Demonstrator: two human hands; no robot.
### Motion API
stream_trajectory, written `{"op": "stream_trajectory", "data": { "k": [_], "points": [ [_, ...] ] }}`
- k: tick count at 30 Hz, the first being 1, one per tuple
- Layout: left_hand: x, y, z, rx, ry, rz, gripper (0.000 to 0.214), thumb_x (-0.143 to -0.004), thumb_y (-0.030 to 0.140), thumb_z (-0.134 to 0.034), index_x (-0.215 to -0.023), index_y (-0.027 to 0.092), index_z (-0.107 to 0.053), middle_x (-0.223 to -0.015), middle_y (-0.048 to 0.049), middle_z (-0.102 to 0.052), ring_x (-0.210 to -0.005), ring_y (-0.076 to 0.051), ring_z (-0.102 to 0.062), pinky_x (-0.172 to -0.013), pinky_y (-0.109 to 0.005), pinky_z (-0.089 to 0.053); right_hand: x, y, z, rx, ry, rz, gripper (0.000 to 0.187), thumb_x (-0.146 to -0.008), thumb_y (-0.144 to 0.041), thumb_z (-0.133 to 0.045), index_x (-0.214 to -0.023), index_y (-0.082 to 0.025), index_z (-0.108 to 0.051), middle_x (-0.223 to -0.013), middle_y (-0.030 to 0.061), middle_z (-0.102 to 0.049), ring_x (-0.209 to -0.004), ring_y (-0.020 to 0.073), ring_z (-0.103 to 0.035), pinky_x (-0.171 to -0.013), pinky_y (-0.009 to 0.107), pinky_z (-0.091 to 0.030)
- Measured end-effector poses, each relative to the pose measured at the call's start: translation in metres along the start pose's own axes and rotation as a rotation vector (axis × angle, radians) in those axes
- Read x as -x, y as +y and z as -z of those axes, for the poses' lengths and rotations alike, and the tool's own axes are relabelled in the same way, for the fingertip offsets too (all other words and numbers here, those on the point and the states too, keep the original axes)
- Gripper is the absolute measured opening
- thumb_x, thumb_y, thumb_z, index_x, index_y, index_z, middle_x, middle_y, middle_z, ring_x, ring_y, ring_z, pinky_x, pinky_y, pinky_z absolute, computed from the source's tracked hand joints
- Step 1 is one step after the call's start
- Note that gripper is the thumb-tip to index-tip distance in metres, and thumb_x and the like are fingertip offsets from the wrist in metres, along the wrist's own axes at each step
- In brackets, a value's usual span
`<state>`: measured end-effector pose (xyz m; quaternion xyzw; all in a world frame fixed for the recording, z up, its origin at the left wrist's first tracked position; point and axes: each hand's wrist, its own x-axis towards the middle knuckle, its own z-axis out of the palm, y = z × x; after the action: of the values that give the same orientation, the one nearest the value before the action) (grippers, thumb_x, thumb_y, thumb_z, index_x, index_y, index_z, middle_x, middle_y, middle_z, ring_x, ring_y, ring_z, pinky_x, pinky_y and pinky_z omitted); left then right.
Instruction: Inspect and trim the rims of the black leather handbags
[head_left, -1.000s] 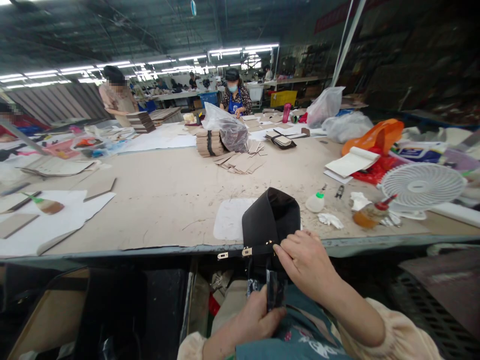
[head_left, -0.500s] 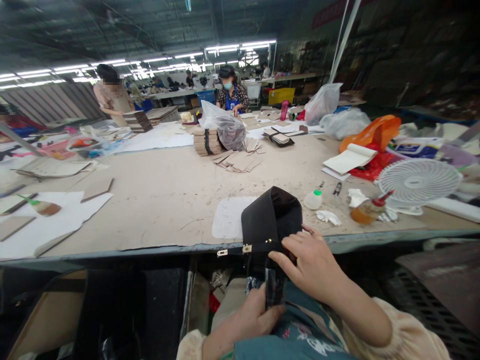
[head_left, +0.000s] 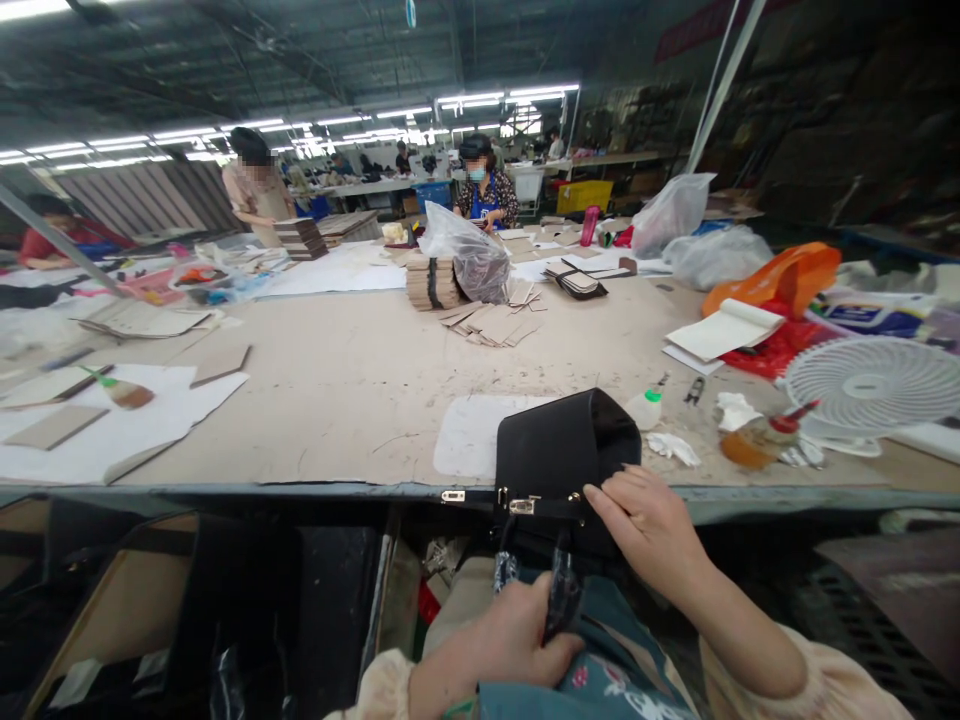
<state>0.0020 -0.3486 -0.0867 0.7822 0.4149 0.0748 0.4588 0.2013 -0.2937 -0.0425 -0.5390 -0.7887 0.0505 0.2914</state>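
Note:
A black handbag (head_left: 545, 440) leans over the table's front edge, its open side turned right. Plastic film wraps its handle (head_left: 563, 590), and my left hand (head_left: 502, 635) is closed round that handle low in front of my apron. At the bag's right side my right hand (head_left: 651, 525) pinches the edge near a small gold stud, thumb against the front. Across the front runs a strap with a gold clasp (head_left: 523, 506). A gold plate (head_left: 453, 496) on the strap's end sticks out to the left. Under the bag lies a pale rounded sheet (head_left: 463, 440).
Right of the bag are a green-capped bottle (head_left: 645, 410), a small black tool (head_left: 695, 390), crumpled tissue (head_left: 673, 448), an amber bottle (head_left: 754, 442) and a white fan (head_left: 870, 385). Board stacks (head_left: 435, 285) stand farther back. Black bags (head_left: 150, 600) fill the lower left. Co-workers are across the table.
The bag's body has turned, so its front faces me more and the clasp shows more fully. My right hand has shifted slightly right and down along its edge. The camera view has swung left.

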Motion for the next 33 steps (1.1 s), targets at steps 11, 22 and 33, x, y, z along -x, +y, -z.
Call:
{"op": "stream_trajectory", "data": {
  "k": [11, 22, 33],
  "points": [
    [0.002, -0.012, 0.007, -0.551, -0.074, -0.054, 0.016, -0.073, 0.021, -0.047, -0.089, 0.018, -0.049, -0.08, -0.0064, -0.064, -0.07, -0.021, -0.063, -0.063, -0.028, -0.047, 0.069, 0.052, -0.003, -0.091, -0.357, -0.321, 0.044, -0.086, -0.047, -0.039, -0.053, -0.019, -0.046, -0.051, -0.0023, -0.049, -0.05, 0.012, -0.048, -0.047, 0.021, -0.036],
    [-0.006, -0.015, -0.002, -0.727, -0.171, -0.046, 0.017, -0.069, 0.015, -0.046, -0.085, 0.017, -0.051, -0.076, -0.0076, -0.066, -0.064, -0.023, -0.064, -0.057, -0.03, -0.048, 0.049, 0.049, -0.015, 0.192, -0.35, 0.047, 0.05, -0.087, -0.05, -0.035, -0.131, -0.027, -0.043, -0.136, 0.0034, -0.044, -0.129, 0.0267, -0.03, -0.101, 0.052, -0.027],
    [-0.01, -0.005, -0.001, -0.768, -0.205, -0.079, 0.017, -0.07, 0.014, -0.045, -0.087, 0.016, -0.05, -0.072, -0.0073, -0.065, -0.061, -0.023, -0.064, -0.056, -0.032, -0.049, 0.002, 0.065, -0.067, 0.314, -0.31, -0.023, 0.062, -0.086, -0.057, -0.028, -0.134, -0.021, -0.038, -0.142, 0.0047, -0.033, -0.134, 0.0306, -0.016, -0.104, 0.058, -0.009]
  ]
}}
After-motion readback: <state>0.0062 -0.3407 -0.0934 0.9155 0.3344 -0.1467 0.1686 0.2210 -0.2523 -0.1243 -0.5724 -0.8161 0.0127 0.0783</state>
